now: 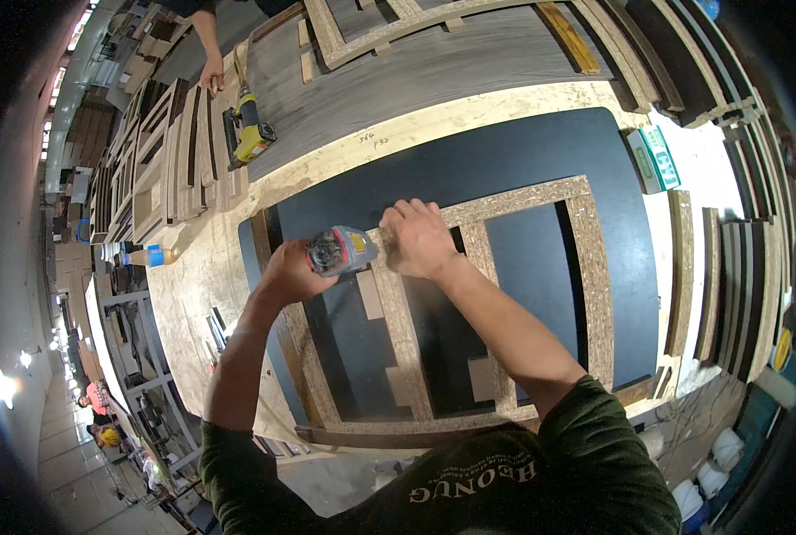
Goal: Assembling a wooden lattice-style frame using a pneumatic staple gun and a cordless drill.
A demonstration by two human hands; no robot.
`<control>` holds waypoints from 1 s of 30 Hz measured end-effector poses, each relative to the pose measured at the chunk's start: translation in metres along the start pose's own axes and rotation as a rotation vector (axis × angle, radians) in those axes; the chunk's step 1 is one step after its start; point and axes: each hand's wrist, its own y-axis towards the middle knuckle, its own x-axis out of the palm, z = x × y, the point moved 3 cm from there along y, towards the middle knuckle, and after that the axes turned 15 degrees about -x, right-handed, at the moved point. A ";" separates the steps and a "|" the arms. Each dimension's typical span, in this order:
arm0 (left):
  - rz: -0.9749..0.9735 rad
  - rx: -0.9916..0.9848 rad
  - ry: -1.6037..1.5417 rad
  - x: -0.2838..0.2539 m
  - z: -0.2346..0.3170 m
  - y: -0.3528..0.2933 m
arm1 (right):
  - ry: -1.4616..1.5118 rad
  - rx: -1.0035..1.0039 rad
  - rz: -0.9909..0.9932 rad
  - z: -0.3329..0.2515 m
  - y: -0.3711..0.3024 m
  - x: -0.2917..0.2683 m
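Left hand (295, 270): curled around the grey-and-red power tool (349, 250), fingers mostly hidden, at the far rail (515, 201) of the ladder-shaped chipboard frame (587, 267). Right hand (418, 239): fingers bent close together over that rail, probably steadying it. Flat black panel (536, 276): beneath the frame, likely supporting it

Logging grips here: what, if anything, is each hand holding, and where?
Left hand: power tool, gripped at its left end. Right hand: on the wooden frame; grip unclear.
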 end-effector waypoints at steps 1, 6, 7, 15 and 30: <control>-0.025 -0.017 -0.003 0.000 0.001 0.002 | -0.009 -0.020 0.063 0.000 0.000 -0.001; 0.152 0.086 -0.170 -0.001 0.013 -0.010 | 0.019 -0.005 0.021 0.001 -0.001 0.000; 0.213 0.133 -0.261 -0.003 0.015 -0.013 | 0.022 -0.008 0.019 0.000 -0.001 -0.001; 0.020 0.059 -0.022 0.003 0.015 -0.003 | 0.053 0.009 0.026 0.000 -0.003 -0.003; 0.173 0.011 -0.094 -0.003 0.020 -0.047 | -0.025 -0.028 0.014 0.000 -0.006 -0.006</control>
